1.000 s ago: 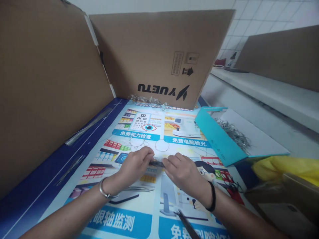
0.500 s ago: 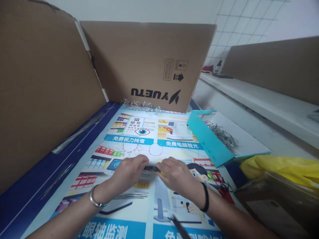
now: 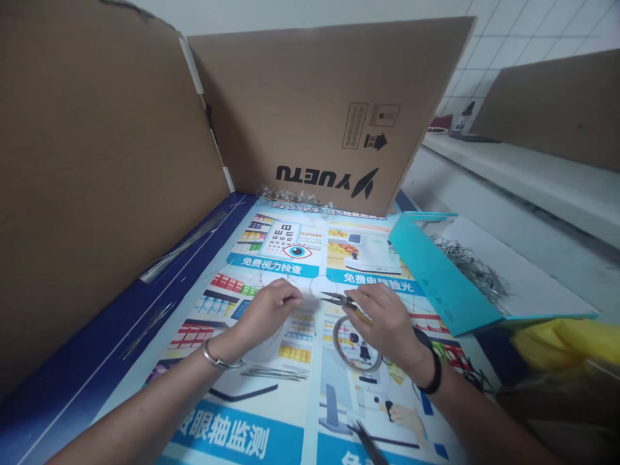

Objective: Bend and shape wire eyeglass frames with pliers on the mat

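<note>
My left hand (image 3: 268,314) is closed in a pinch, with thin wire (image 3: 279,331) showing just below the fingertips. My right hand (image 3: 390,323) grips pliers (image 3: 336,299) with yellow handles, their dark jaws pointing toward my left fingertips, apart from them. Beneath the pliers, a coil of wire (image 3: 338,342) lies on the printed sheet. Several straight wire pieces (image 3: 276,372) lie below my left hand. Dark, pointed metal tips of a tool (image 3: 367,442) show at the bottom edge.
At right an opened turquoise box (image 3: 436,284) holds tangled wire pieces (image 3: 469,263). Cardboard panels (image 3: 310,97) stand behind and at left. Wire bundles (image 3: 148,329) lie on the blue strip. Yellow plastic (image 3: 571,342) sits at the right, below a white ledge (image 3: 523,168).
My hands have moved apart. The pliers' jaws now show between them, and the wire coil is visible under my right hand. The whole view has shifted, scenery moving rightward.
</note>
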### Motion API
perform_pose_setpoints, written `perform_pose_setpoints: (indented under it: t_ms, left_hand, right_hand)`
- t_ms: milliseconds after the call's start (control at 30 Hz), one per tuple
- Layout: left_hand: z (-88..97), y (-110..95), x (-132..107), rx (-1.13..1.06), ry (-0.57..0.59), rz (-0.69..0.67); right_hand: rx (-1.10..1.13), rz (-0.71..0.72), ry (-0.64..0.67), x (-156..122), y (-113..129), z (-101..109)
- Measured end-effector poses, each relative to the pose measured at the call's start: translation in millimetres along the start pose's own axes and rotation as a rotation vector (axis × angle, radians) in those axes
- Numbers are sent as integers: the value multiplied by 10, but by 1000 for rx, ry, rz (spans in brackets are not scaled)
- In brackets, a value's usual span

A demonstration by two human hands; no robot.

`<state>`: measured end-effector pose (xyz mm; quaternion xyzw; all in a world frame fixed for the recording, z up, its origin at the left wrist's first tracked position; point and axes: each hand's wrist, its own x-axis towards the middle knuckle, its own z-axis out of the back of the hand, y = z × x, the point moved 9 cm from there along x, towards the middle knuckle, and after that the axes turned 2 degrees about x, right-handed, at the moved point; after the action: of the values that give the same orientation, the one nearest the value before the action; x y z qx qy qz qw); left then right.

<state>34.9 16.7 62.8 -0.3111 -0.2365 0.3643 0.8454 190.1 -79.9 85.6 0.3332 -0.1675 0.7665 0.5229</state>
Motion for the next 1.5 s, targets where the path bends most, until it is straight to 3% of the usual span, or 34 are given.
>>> perform_pose_setpoints:
  t_ms: [367,700,867,967,1100,1333,1500]
  left_hand:
    - [-180,155,-4,15,96,58]
    - [-236,123,19,347,116,8]
    - [-68,120,18,346,109,-20]
    - [15,152,-7,381,198,-24]
    - [11,197,-69,468,312,-41]
    - [-25,197,-114,639,375,-78]
    - [230,265,-103,741,396,-26]
  right_hand:
    - [61,-118,-84,-77,-283,-80]
    - [72,-133,-66,-113,-352,-156]
    - [75,-120,-53,-127,-361,-186]
    - [73,-112,-43,-134,-356,-201]
    - [75,-105,-50,-143,-358,-209]
    - [74,-100,-33,-149,-357,-229]
    - [71,-81,-43,-134,-331,-207]
